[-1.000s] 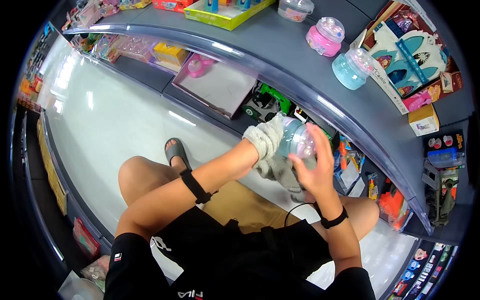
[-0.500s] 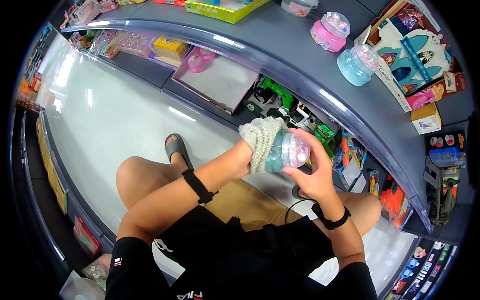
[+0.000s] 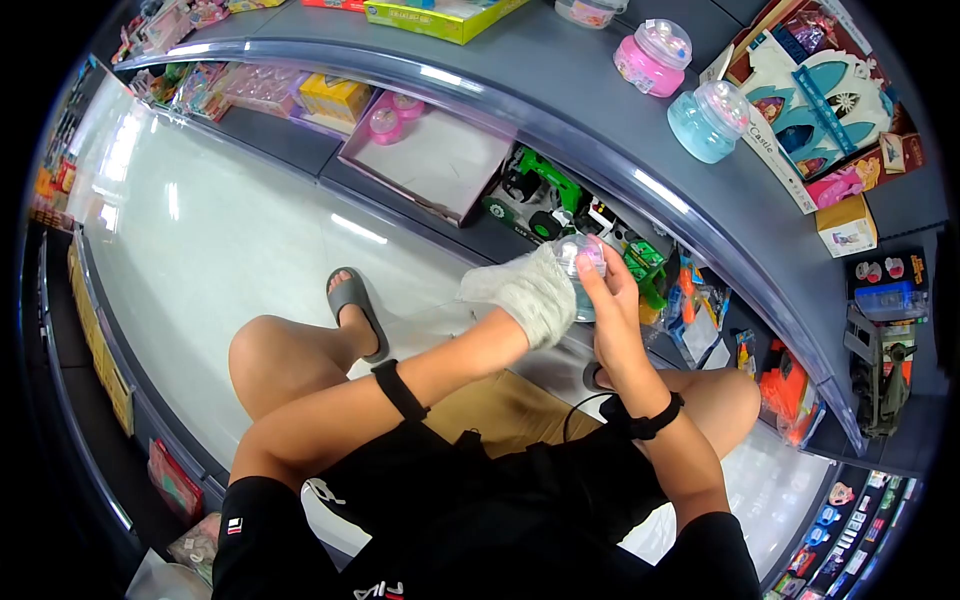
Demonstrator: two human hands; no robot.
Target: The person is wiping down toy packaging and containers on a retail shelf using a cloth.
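A clear jar of pale blue slime (image 3: 584, 303), with a see-through domed lid holding pastel bits, is held above my lap. My right hand (image 3: 614, 290) grips it from the right, its thumb and fingers closed around the lid end. My left hand (image 3: 503, 336) is bunched in a whitish cloth (image 3: 535, 295), which presses against the jar's left side. The cloth hides most of my left fingers. On the upper shelf stand a similar blue jar (image 3: 708, 125) and a pink jar (image 3: 652, 62).
A curved grey shelf (image 3: 560, 85) with a clear edge strip arcs in front of me. Below it lie a shallow box (image 3: 430, 165) with pink jars, green toy vehicles (image 3: 550, 190) and bagged toys (image 3: 700, 320). A castle toy box (image 3: 820, 110) stands at the right.
The cloth has swung around the jar and now covers more of its side, blurred by motion. My right hand has turned, and the jar has tilted more upright and shifted slightly up.
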